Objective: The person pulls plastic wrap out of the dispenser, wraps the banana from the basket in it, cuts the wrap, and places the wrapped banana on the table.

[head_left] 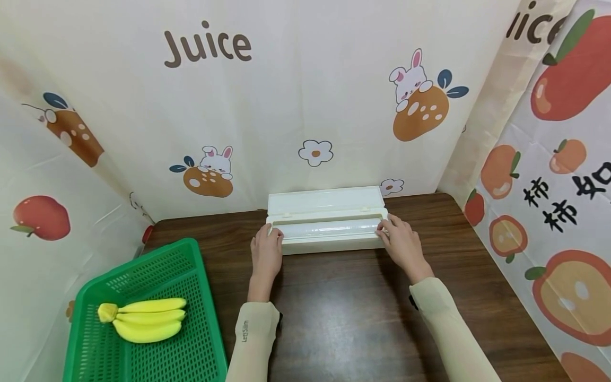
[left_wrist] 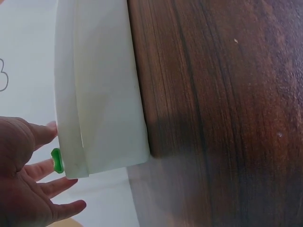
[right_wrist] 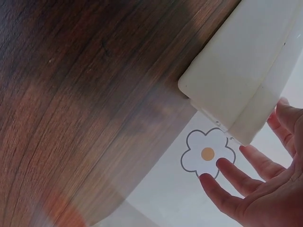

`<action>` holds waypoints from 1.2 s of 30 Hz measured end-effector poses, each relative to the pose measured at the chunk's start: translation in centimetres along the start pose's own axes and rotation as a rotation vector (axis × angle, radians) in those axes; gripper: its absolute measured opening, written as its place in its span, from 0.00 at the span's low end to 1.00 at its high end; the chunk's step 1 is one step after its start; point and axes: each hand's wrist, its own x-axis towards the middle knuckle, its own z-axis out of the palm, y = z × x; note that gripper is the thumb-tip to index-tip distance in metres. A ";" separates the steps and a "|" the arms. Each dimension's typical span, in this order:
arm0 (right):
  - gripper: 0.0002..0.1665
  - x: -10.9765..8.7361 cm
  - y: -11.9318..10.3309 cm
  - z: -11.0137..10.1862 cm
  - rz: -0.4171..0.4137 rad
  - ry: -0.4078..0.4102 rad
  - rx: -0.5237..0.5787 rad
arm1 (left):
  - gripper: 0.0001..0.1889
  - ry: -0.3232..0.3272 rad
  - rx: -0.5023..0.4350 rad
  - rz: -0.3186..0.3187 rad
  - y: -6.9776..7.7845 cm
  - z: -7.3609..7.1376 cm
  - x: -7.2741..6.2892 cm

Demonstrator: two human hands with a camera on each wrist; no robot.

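A long white cling film dispenser (head_left: 334, 245) lies at the back of the table, its lid (head_left: 326, 201) raised. A roll of clear cling film (head_left: 329, 228) spans the inside. At the left end, my left hand (head_left: 266, 251) pinches the film's edge between thumb and index finger; its other fingers spread past the corner. My right hand (head_left: 402, 241) pinches the film likewise at the right end, three fingers extended beyond the box. The film between the fingertips is hard to make out. A small green piece (left_wrist: 57, 161) sits on the dispenser's end near my left fingers.
A green plastic basket (head_left: 202, 297) stands at the front left, with a bunch of bananas (head_left: 148, 320) inside. The dark wooden table (head_left: 343, 318) stretches in front of the dispenser. Printed curtains (head_left: 296, 95) hang behind and on both sides.
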 end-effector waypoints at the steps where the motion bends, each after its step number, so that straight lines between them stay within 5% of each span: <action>1: 0.09 0.0 0.0 0.0 -0.001 0.000 0.001 | 0.08 -0.001 -0.002 -0.003 0.0 0.1 0.0; 12: 0.10 0.3 0.1 0.0 0.000 0.003 0.006 | 0.07 0.056 0.021 0.036 -0.1 0.4 0.0; 36: 0.05 0.9 0.0 0.2 -0.051 0.118 -0.046 | 0.07 0.078 0.055 0.011 0.4 0.0 0.7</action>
